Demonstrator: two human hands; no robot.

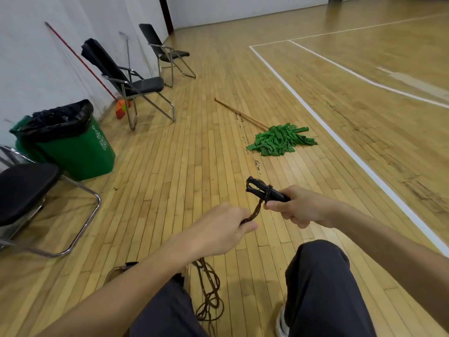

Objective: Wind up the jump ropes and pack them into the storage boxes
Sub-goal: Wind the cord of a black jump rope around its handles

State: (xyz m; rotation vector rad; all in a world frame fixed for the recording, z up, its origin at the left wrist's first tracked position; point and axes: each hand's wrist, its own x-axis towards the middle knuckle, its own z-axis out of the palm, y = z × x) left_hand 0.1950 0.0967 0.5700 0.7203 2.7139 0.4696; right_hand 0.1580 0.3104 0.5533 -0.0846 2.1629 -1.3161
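Far left: a chair (pixel 26 188) and a green bin (pixel 73 147) are seen by the wall; no storage box is in view.

Left hand (pixel 218 229): closed, the rope (pixel 255 212) is pinched between thumb and fingers. Below this hand the slack is seen hanging between the knees and lying in loose loops on the floor (pixel 170 166).

Centre: the rope runs up taut from the left hand to the handles (pixel 260 188), where a turn or two is already laid round them.

Right hand (pixel 301 205): closed round the two black handles, which are held together side by side, ends pointing away.

Step judged: winding at an early stage; most of the rope is unwound.

For a good wrap: light tension is to be kept by the left hand; each turn is to be laid beside the last, not over it; the handles are to be kept parallel. The floor loops look tangled, so slack should be fed slowly.

Right, beyond: a green mop (pixel 281 139), not involved.
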